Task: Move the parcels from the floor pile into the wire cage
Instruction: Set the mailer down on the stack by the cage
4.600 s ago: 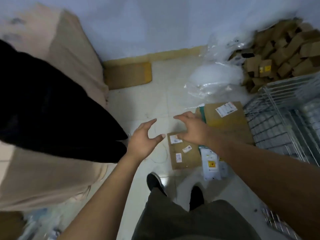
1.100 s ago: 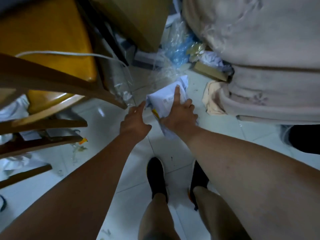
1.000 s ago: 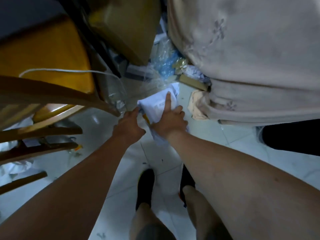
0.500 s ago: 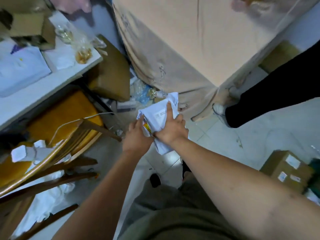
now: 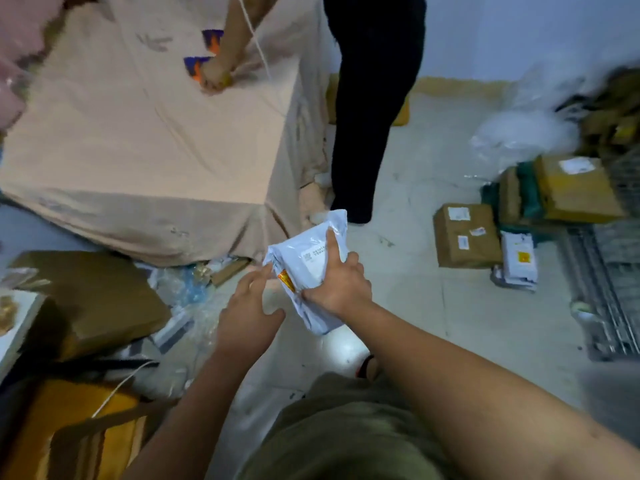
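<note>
My right hand [image 5: 337, 285] clamps a white plastic mailer parcel [image 5: 311, 251] in mid-air above the pale tiled floor [image 5: 415, 306]. The index finger lies straight up its printed face and the other fingers curl round its lower half. My left hand [image 5: 247, 317] hovers just beside the parcel's left edge, fingers loose, spread and holding nothing. Whether its fingertips touch the wrapper I cannot tell. Both forearms reach out from the bottom of the frame.

The parcel is held in front of me, well apart from the grey wire cage [image 5: 602, 271], which the right edge cuts off so that its inside is hidden.

On the floor near the cage I count three clear parcels:
- a small brown cardboard box with three labels [image 5: 465, 235]
- a larger brown cardboard box with one label [image 5: 575, 188]
- a flat white mailer with a yellow sticker [image 5: 519, 261]

More packets wedged between them are hard to separate. Beyond them, a heap of brown cartons [image 5: 616, 109] is too blurred to count, beside a crumpled clear plastic bag [image 5: 519, 129].

One black trouser leg [image 5: 370, 98] of a second person stands by a peach cloth-draped block [image 5: 149, 133]. That person is cut off at the top of the frame, with one hand [image 5: 213, 76] on the cloth.
</note>
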Demonstrator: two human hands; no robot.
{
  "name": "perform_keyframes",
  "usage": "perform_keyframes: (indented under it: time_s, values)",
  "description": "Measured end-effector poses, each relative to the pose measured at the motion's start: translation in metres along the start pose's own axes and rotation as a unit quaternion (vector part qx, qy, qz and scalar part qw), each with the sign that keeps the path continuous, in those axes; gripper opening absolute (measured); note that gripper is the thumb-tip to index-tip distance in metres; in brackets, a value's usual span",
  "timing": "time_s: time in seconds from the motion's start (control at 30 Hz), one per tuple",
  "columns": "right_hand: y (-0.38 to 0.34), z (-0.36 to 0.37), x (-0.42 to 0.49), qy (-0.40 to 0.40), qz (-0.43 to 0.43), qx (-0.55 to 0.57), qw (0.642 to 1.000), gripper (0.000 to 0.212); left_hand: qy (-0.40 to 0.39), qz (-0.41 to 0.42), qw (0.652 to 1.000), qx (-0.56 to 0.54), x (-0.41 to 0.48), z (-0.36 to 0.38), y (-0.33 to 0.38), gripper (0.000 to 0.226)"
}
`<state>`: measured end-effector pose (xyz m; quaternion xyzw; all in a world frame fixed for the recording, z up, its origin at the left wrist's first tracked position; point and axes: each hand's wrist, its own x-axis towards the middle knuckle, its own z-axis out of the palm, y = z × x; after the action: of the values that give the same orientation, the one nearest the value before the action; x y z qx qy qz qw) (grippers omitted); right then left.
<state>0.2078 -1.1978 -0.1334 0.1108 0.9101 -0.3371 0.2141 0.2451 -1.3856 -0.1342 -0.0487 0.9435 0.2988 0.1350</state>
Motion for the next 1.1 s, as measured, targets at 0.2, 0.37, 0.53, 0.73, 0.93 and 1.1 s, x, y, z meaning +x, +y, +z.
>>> perform_keyframes:
  time_s: [0.2,0.37,0.53,0.73,0.93,1.1]
  values:
    - [0.091,-0.083,0.012,0.083,0.101,0.045,0.990,0.136,-0.062,0.121,0.991,0.011,0.052,0.050,0.104,0.084]
    - [0.181,-0.153,0.020,0.130,0.177,0.072,0.973,0.138,-0.108,0.193,0.975,0.005,0.086,0.111,0.210,0.082]
    - [0.273,-0.215,0.021,0.176,0.243,0.103,0.948,0.139,-0.163,0.268,0.950,0.008,0.105,0.185,0.310,0.080]
    - [0.373,-0.271,0.011,0.194,0.311,0.122,0.922,0.138,-0.221,0.323,0.920,0.029,0.119,0.259,0.404,0.078]
    - [0.448,-0.308,0.022,0.175,0.373,0.136,0.901,0.141,-0.272,0.350,0.895,0.045,0.144,0.306,0.475,0.071]
    - [0.511,-0.339,0.059,0.143,0.402,0.116,0.897,0.136,-0.296,0.345,0.888,0.063,0.192,0.355,0.526,0.068]
